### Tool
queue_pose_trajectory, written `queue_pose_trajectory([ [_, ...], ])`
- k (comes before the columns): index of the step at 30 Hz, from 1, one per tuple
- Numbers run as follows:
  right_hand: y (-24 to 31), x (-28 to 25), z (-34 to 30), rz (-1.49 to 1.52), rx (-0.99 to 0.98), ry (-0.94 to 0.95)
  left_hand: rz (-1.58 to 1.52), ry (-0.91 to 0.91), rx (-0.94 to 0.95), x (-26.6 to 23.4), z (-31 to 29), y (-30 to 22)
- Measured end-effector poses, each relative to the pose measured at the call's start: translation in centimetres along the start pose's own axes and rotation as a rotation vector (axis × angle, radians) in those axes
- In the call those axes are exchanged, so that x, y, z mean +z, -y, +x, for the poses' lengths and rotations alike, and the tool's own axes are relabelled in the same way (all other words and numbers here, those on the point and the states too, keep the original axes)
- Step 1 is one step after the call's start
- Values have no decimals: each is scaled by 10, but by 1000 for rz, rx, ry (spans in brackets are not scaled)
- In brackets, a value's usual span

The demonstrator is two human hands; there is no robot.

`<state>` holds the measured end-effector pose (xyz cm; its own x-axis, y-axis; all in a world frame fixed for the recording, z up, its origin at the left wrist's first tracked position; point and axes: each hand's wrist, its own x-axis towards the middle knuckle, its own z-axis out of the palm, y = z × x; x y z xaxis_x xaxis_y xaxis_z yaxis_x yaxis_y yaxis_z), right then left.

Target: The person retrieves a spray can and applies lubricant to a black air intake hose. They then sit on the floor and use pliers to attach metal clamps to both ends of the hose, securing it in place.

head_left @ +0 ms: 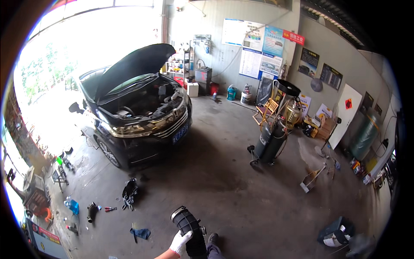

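In a white glove, my left hand [180,242] is closed round a black ribbed air intake hose [188,226] at the bottom middle. A metal clamp band circles the hose's upper end, and another clamp shows on its right side. The hose's lower end runs out of the picture. My right hand is not in view. Ahead on the left stands a dark car [138,116] with its bonnet raised and the engine bay exposed.
On the floor to the left lie a dark curved hose [92,212], red-handled pliers [111,209], a blue cloth [142,233] and a black crumpled piece [130,192]. A wheeled black tank [269,142] stands ahead right. A dark bin [336,232] sits lower right.
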<state>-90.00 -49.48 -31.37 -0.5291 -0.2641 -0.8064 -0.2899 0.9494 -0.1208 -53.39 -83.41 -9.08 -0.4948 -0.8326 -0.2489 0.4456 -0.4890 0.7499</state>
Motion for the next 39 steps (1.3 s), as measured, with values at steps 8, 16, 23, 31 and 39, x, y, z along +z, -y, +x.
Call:
queue_pose_trajectory([
  [8,159,-147,82,315,-186,-130,105,112,-182,96,223,-17],
  [16,447,-340,12,719,-1171,13,445,194,-159,199,358,-63],
  [23,612,-384,111,701,-1077,-138,507,251,-41,190,548,-106],
  [31,778,-496,212,981,-882,8,591,373,-19,237,769,-218],
  [39,939,-602,285,1143,-1040,-221,510,607,-97,259,1007,-268],
])
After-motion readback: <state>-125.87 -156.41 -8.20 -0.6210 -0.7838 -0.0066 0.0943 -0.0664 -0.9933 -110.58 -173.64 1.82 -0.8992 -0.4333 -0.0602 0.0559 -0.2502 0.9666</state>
